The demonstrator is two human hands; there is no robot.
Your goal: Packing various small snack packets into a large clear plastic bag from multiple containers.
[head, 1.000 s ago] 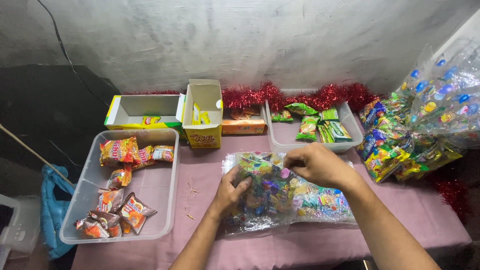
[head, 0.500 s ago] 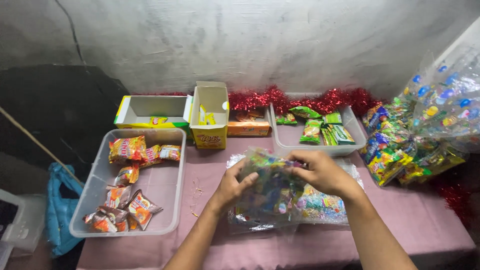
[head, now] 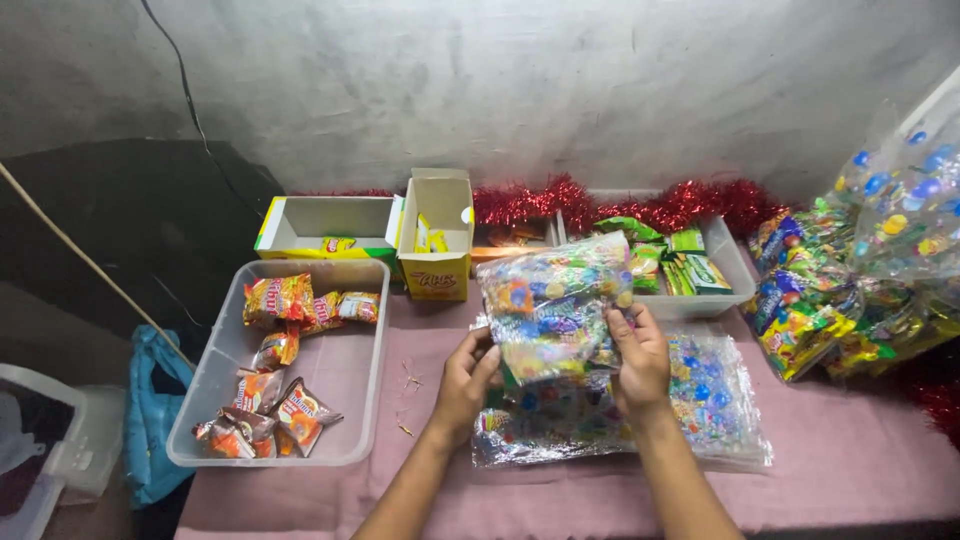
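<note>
Both hands hold up a clear plastic bag of colourful wrapped sweets over the pink table. My left hand grips its lower left edge and my right hand clasps its right side. The bag is tilted upright toward me. Under it lie more clear bags of the same sweets flat on the pink cloth.
A clear tub with orange snack packets sits at the left. Behind are a yellow open box, a tall yellow carton, a tub of green packets and red tinsel. Big bags of sweets pile at the right.
The bag of sweets was lying low on the pile; both hands have lifted it and tipped it upright. The camera has shifted slightly.
</note>
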